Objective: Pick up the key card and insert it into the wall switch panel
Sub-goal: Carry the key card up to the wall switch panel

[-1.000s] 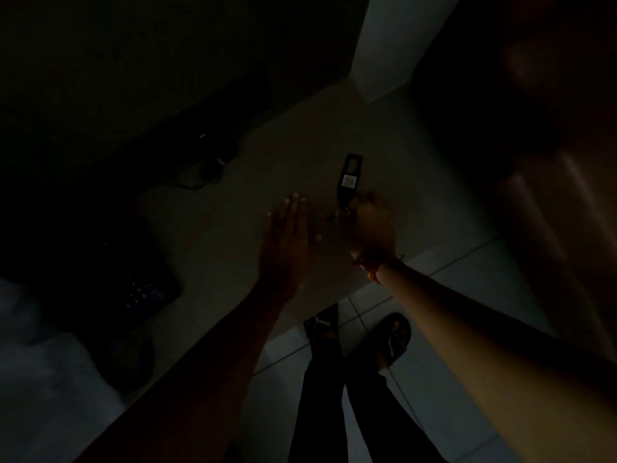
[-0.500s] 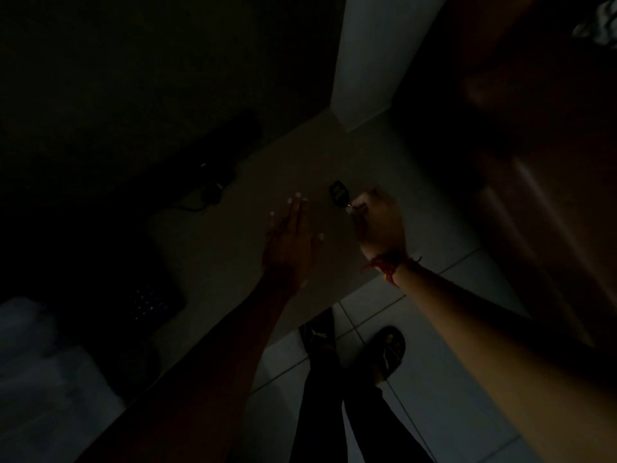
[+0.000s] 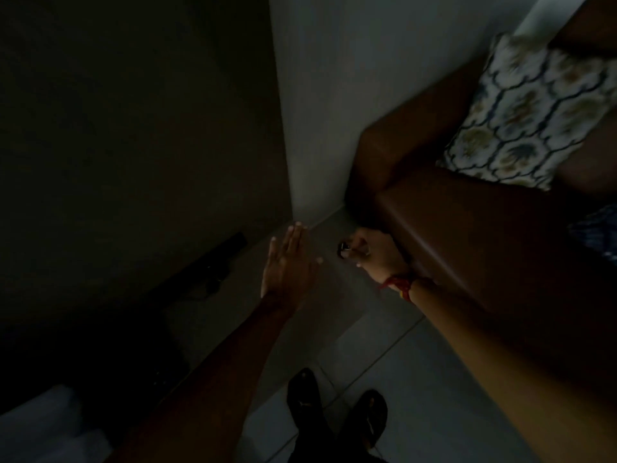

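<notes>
Right hand (image 3: 374, 255) pinching small dark key card (image 3: 344, 250) at its fingertips; left hand (image 3: 288, 265) hovering beside it, flat, fingers spread wide.

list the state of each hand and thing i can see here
right hand: closed around a small dark key card, held in the air
left hand: open, fingers straight, empty
patterned cushion: leaning on the brown sofa
sandals: on the feet, on the tiled floor
</notes>
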Demonstrator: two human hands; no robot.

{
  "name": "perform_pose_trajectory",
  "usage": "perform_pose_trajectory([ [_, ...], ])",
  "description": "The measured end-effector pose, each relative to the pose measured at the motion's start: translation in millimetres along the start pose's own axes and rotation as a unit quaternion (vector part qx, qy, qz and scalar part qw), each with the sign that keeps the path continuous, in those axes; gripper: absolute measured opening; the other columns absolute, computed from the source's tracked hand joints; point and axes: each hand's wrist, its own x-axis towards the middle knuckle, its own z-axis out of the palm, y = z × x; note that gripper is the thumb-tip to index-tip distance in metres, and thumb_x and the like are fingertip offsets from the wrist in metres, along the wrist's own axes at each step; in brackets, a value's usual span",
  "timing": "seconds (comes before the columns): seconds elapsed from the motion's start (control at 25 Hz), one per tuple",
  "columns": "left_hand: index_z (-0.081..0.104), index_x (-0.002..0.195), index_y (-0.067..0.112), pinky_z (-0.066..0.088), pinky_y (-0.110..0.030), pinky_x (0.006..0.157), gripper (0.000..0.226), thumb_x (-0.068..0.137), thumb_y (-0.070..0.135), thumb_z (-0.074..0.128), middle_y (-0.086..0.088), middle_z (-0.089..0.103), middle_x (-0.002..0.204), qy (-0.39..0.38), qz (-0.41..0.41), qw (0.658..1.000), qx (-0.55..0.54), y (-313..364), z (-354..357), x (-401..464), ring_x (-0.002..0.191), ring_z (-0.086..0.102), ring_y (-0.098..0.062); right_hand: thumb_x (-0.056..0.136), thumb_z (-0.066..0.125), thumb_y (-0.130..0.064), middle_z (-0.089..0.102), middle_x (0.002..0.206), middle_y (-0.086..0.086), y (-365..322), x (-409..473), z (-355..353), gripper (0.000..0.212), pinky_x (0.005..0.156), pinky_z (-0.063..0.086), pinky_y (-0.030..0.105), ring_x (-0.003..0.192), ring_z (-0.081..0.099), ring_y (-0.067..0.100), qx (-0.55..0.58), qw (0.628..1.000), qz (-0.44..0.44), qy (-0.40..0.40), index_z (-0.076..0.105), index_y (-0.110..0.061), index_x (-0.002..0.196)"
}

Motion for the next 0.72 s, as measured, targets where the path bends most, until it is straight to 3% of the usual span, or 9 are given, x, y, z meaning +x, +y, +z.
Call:
perform_pose_trajectory([
  [0.12,0.011,0.162,0.012,0.007,-0.047,0.131,0.069,0.107,0.045,0.035,-0.007,0.012,0.172,0.027,0.038,0.998,0.049,44.7,-69.9,13.4,0.160,0.008,-0.020,0.080,0.076,-0.012,0.074,0.110,0.017,-31.6,-8.6,-89.3,0.022,0.082,0.059,0.050,0.099,0.071,0.025,0.053,0.999,-0.005,-0.007,0.058,-0.012,0.067],
  [0.24,0.011,0.163,0.011,0.007,-0.048,0.131,0.068,0.108,0.044,0.034,-0.009,0.013,0.172,0.073,0.088,0.991,0.065,108.0,-149.8,30.5,0.160,0.011,-0.022,0.078,0.079,-0.009,0.076,0.098,0.022,-63.4,-24.5,-187.8,0.033,0.085,0.059,0.047,0.098,0.072,0.028,0.103,0.994,-0.010,0.031,0.055,-0.020,0.059],
  [0.36,0.014,0.162,0.010,0.005,-0.047,0.130,0.067,0.107,0.042,0.035,-0.009,0.014,0.172,0.108,0.128,0.985,0.052,173.6,-211.0,45.9,0.160,0.012,-0.022,0.081,0.075,-0.007,0.074,0.098,0.025,-87.1,-48.5,-269.8,0.028,0.065,0.062,0.037,0.073,0.072,0.025,0.124,0.990,-0.016,0.064,0.055,-0.016,0.064],
  [0.48,0.017,0.162,0.011,0.006,-0.048,0.129,0.066,0.107,0.045,0.033,-0.009,0.015,0.171,0.151,0.197,0.966,0.067,255.0,-271.3,52.9,0.160,0.012,-0.022,0.083,0.075,-0.012,0.073,0.081,0.025,-106.6,-81.5,-365.4,0.027,0.053,0.054,0.024,0.059,0.065,0.019,0.077,0.987,-0.019,0.142,0.055,-0.014,0.064],
  [0.64,0.023,0.161,0.010,0.007,-0.049,0.129,0.066,0.107,0.046,0.036,-0.009,0.020,0.170,0.202,0.290,0.934,0.058,372.4,-344.0,60.2,0.159,0.016,-0.023,0.084,0.074,-0.018,0.068,0.064,0.006,-117.9,-137.5,-492.3,0.021,0.057,0.046,0.023,0.057,0.062,0.016,0.033,0.975,-0.011,0.220,0.066,-0.011,0.066],
  [0.72,0.017,0.162,0.010,0.004,-0.048,0.130,0.069,0.107,0.047,0.036,-0.008,0.015,0.172,0.209,0.312,0.926,0.046,424.9,-366.8,63.6,0.160,0.012,-0.021,0.084,0.073,-0.017,0.072,0.062,0.001,-111.7,-164.9,-541.6,0.029,0.057,0.046,0.019,0.058,0.066,0.012,0.024,0.966,-0.016,0.256,0.065,-0.021,0.057],
])
